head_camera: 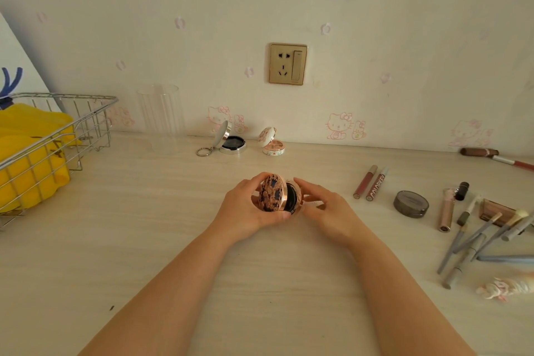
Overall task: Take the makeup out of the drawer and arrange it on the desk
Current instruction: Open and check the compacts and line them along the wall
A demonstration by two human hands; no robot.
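A round rose-gold compact (271,192) with a dark patterned lid is held above the middle of the desk, its lid partly swung up. My left hand (245,211) grips the lid and underside; my right hand (326,208) touches the base from the right side. Two opened compacts stand by the wall: a silver one (231,141) with a key ring and a white floral one (273,143). At the right lie two lip gloss tubes (371,183), a grey round compact (411,204), another gloss (446,211) and several brushes (476,243). The drawer is out of view.
A wire basket (86,124) with yellow cloth sits at the left. A clear plastic cup (160,115) stands near the wall. A brown tube and a pink pencil (497,156) lie far right. A wall socket (287,63) is above the desk. A pale frilly item (505,286) lies at the right edge.
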